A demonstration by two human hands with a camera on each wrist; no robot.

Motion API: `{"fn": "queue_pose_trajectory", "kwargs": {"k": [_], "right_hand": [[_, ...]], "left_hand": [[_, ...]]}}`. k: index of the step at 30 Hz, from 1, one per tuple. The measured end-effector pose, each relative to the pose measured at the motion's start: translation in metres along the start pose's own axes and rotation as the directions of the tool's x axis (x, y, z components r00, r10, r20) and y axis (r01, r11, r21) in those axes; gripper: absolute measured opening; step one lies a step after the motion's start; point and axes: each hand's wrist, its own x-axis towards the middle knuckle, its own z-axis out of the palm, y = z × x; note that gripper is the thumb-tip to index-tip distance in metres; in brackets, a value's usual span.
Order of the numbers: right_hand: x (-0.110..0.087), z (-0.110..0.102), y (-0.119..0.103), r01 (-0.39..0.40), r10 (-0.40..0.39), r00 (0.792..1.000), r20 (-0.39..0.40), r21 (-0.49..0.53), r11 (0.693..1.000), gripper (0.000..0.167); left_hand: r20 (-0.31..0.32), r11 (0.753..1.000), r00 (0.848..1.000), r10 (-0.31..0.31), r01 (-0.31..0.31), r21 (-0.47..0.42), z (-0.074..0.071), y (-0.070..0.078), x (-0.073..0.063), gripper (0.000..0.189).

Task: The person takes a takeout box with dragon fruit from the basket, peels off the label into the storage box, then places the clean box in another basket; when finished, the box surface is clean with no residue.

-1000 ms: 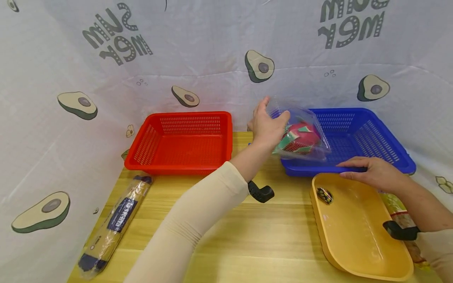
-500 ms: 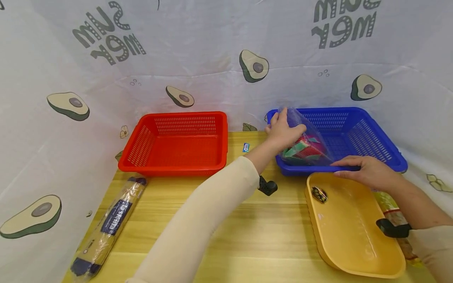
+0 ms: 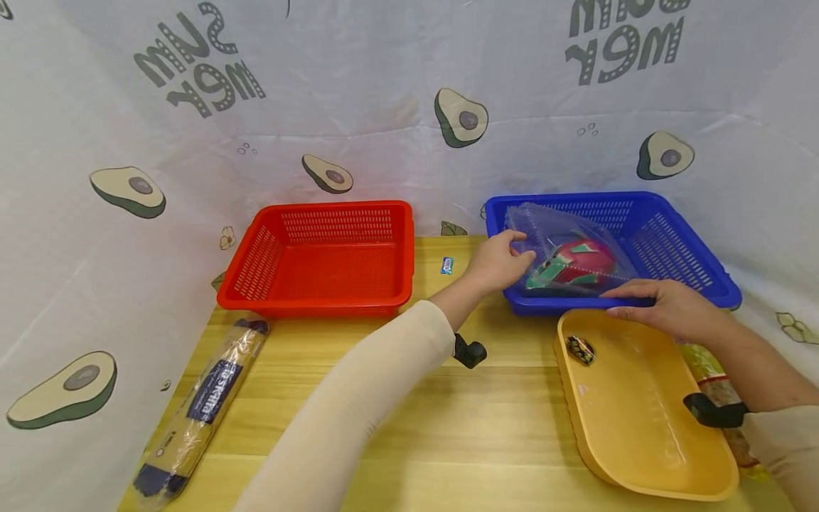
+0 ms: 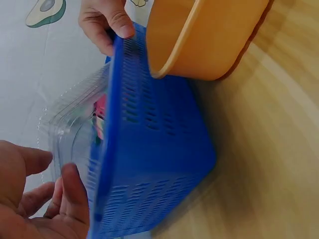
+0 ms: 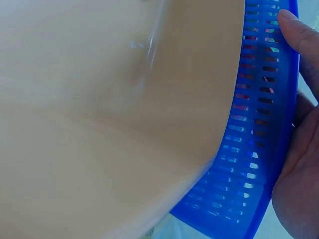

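Note:
A clear plastic clamshell box (image 3: 563, 249) with something pink and green inside leans in the left part of the blue basket (image 3: 678, 249). At the box's left edge, my left hand (image 3: 499, 262) has its thumb and fingers parted; in the left wrist view, the fingertips (image 4: 72, 177) lie close to the clear plastic (image 4: 70, 129), and contact is hard to tell. My right hand (image 3: 678, 309) grips the blue basket's front rim, thumb on the near side, as the right wrist view also shows with the thumb (image 5: 301, 37). Most of its other fingers are hidden there.
A yellow tub (image 3: 646, 412) holding a small dark wrapped item (image 3: 581, 350) stands before the blue basket, partly over a package (image 3: 723, 391). At left are a red basket (image 3: 339, 277) and a long wrapped pack (image 3: 205, 409). A tiny blue packet (image 3: 446, 265) lies between the baskets.
My left hand carried the clear box rightward and down into the blue basket, then let go and drew back left. My right hand stayed on the basket's rim.

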Motion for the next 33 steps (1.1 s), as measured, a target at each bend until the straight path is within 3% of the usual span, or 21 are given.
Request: {"fn": "queue_pose_trajectory", "kwargs": {"k": [3,6,9,13,18,21,25,33], "right_hand": [[0.000,0.000,0.000,0.007,-0.007,1.000,-0.002,0.002,1.000,0.051],[0.000,0.002,0.000,0.014,-0.014,1.000,-0.002,-0.006,1.000,0.051],[0.000,0.002,0.000,0.011,-0.011,1.000,-0.003,-0.005,1.000,0.051],[-0.001,0.002,-0.001,0.013,-0.013,1.000,-0.007,-0.005,1.000,0.051],[0.000,0.002,-0.001,0.005,-0.005,1.000,-0.008,-0.009,1.000,0.051],[0.001,0.003,-0.001,0.013,-0.013,1.000,-0.013,-0.011,1.000,0.050],[0.001,0.003,-0.001,0.023,-0.024,1.000,-0.016,-0.020,1.000,0.050],[0.001,0.002,0.001,0.011,-0.011,1.000,-0.011,-0.026,1.000,0.053]], "left_hand": [[0.022,0.986,0.997,-0.077,0.080,-0.147,0.007,-0.001,0.001,0.045],[0.012,0.964,0.995,-0.102,0.102,-0.246,0.011,0.000,0.001,0.047],[0.011,0.974,0.996,-0.092,0.092,-0.206,0.014,0.004,0.001,0.049],[0.069,0.988,0.995,-0.075,0.084,-0.130,0.016,0.010,0.000,0.053],[0.177,0.982,0.982,-0.058,0.088,-0.166,0.024,0.016,-0.001,0.068],[0.246,0.989,0.969,-0.029,0.064,-0.135,0.024,0.018,-0.004,0.080],[0.289,0.993,0.957,0.024,0.011,-0.118,0.021,0.017,-0.009,0.084],[0.197,0.977,0.959,0.202,-0.183,-0.112,0.008,0.013,-0.028,0.067]]}}
